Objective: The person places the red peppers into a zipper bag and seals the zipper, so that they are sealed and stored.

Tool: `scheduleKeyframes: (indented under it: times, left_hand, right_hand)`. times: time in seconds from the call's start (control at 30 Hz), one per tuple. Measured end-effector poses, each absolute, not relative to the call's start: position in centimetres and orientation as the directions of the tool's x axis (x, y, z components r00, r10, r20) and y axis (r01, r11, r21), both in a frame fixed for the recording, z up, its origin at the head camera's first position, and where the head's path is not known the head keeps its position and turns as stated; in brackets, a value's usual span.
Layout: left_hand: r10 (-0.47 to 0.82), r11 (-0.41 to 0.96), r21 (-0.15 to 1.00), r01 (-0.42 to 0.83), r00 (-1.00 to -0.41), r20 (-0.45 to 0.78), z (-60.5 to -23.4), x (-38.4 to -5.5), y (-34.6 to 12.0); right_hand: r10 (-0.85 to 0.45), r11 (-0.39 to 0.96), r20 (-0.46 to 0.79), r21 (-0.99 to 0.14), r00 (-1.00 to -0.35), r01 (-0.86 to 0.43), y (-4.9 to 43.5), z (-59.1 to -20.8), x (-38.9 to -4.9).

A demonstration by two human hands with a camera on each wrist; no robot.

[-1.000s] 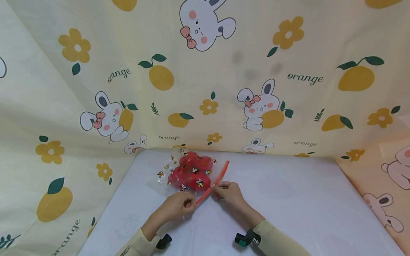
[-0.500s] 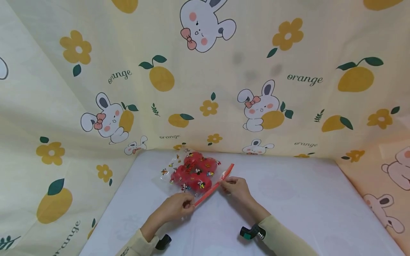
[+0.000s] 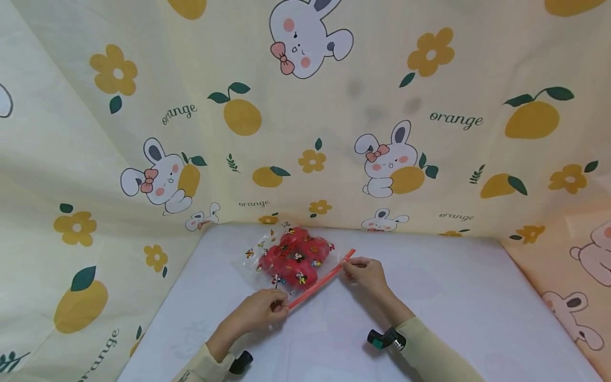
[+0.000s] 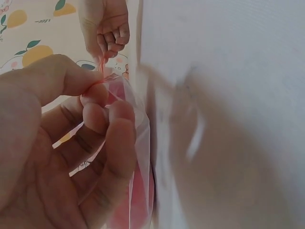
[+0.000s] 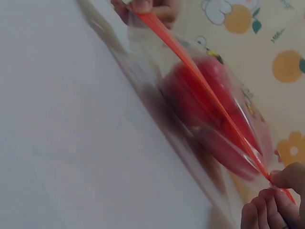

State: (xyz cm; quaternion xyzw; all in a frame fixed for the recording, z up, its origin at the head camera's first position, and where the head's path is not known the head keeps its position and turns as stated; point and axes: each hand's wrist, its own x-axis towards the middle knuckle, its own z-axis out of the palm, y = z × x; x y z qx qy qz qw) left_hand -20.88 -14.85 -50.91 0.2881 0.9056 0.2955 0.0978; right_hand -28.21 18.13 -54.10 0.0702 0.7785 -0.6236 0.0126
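Note:
A clear zip bag printed with small cartoon figures lies on the white table. Several rounded red things fill it; their kind is unclear through the plastic. Along its near right edge runs an orange-red zip strip, stretched straight between both hands. My left hand pinches the strip's near left end between thumb and forefinger, as the left wrist view also shows. Close to the far right end, my right hand pinches the strip, with a short piece sticking out past the fingers. In the right wrist view the strip looks pressed together.
A white-covered table extends to the right and in front of the hands. Behind and at the sides hangs a cream cloth with rabbits, oranges and flowers. Small dark cameras are worn at both wrists.
My right hand has slid along the strip, away and to the right, from about its middle to near its far end. The left hand keeps its place; the bag has shifted slightly right.

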Motion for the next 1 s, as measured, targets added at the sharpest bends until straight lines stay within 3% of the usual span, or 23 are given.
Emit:
scheduleKeyframes:
  times: [0.67,0.83,1.0]
  left_hand:
    - [0.571,0.656,0.638,0.403,-0.818,-0.070,-51.5,-20.7,-15.4]
    - [0.546,0.660,0.658,0.362,-0.833,-0.090,-51.6,-20.6,-15.8]
    - [0.551,0.613,0.691,0.384,-0.834,-0.025,-50.9,-21.3,-17.0]
  right_hand:
    - [0.166,0.232,-0.085,-0.965,-0.983,0.122,21.0,-54.2,-28.2]
    - [0.133,0.291,0.009,-0.956,-0.991,0.030,21.8,-53.4,-27.5]
    - [0.086,0.484,0.179,-0.867,-0.980,-0.116,24.1,-51.7,-26.4]
